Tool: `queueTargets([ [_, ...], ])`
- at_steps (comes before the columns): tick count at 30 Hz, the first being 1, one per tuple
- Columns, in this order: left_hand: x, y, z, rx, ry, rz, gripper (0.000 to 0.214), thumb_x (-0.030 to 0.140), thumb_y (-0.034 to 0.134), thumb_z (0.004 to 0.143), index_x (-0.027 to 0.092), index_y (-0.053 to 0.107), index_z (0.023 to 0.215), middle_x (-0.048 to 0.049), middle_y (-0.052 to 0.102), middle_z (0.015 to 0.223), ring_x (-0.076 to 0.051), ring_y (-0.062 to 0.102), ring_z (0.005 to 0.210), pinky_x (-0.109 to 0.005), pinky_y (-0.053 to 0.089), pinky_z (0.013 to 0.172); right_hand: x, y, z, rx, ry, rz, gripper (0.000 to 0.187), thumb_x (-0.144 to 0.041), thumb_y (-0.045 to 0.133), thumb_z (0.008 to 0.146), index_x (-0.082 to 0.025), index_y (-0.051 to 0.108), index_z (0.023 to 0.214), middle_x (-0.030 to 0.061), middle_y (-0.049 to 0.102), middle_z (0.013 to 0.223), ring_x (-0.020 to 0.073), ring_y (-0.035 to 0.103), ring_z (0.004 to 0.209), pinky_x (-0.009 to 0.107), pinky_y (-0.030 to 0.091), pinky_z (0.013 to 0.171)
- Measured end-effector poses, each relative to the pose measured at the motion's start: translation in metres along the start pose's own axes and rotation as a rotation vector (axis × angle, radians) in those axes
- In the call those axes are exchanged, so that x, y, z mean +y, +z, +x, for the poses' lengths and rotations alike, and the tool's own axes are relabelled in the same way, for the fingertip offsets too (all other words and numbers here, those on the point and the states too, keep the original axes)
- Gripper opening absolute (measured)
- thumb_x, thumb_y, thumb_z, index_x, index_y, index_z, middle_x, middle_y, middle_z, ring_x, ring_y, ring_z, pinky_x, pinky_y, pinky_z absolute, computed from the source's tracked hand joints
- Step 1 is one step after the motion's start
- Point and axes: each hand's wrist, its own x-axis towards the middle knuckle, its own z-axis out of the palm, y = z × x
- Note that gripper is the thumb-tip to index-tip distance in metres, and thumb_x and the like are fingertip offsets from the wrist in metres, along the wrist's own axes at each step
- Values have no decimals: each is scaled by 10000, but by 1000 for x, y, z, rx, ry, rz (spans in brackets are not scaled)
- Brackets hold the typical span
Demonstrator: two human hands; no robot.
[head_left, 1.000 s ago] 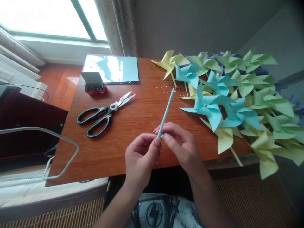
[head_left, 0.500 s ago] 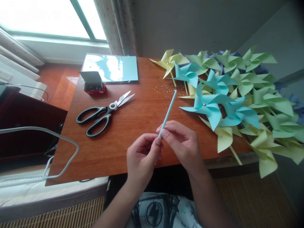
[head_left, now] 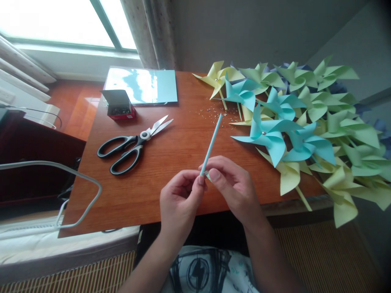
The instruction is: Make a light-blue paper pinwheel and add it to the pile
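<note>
A thin light-blue rolled paper stick (head_left: 211,140) points up and away from me over the table. My left hand (head_left: 180,199) pinches its lower end between thumb and fingers. Close against it on the other side, my right hand (head_left: 233,187) is closed too, its index finger touching the stick. A small pale flap (head_left: 208,175) shows by the right thumb; whether it is the stick's paper edge or a separate piece, I cannot tell. Paper pinwheels lie to the right, the nearest a blue pinwheel (head_left: 265,133) with a silvery pin at its centre.
Black-handled scissors (head_left: 134,145) lie on the wooden table (head_left: 165,162) with blades apart. Behind them stand an open red box (head_left: 122,113) of small dark items and a pack of blue paper (head_left: 167,86). Tiny bits (head_left: 210,116) are scattered beyond the stick. A white cable (head_left: 91,199) loops at left.
The stick and my left hand have shifted slightly left. My right thumb has come away from the stick, and the small pale flap now shows beside it.
</note>
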Motion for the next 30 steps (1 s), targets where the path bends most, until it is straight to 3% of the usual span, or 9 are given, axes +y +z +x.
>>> queueTargets([
  [11,-1,-5,1,-14,16,-6,174,326,779,839,162,723,859,-14,677,720,-72,528,546,-172,406,494,4,-1,-9,-4,-3,50,208,-299,689,905,-256,718,1106,57,708,1079,225,681,996,357,566,899],
  [16,-1,-3,1,-26,36,-50,137,272,781,845,191,682,893,23,675,716,-37,495,507,-146,425,526,-2,-3,-11,14,78,36,166,-251,644,941,-238,718,1090,48,745,1065,213,712,1001,344,569,915],
  [23,-3,-3,0,-31,75,-78,134,235,776,851,198,650,879,61,604,645,-19,471,491,-119,430,536,2,-3,-11,8,11,-10,146,-277,628,962,-239,751,1031,14,760,1005,166,712,922,259,557,822],
  [30,-4,-3,-1,-22,45,-96,149,250,777,844,187,647,884,55,593,623,-27,484,491,-115,423,505,1,-4,-13,-12,8,-37,149,-281,632,963,-236,750,1042,17,756,1010,163,705,929,256,546,822],
])
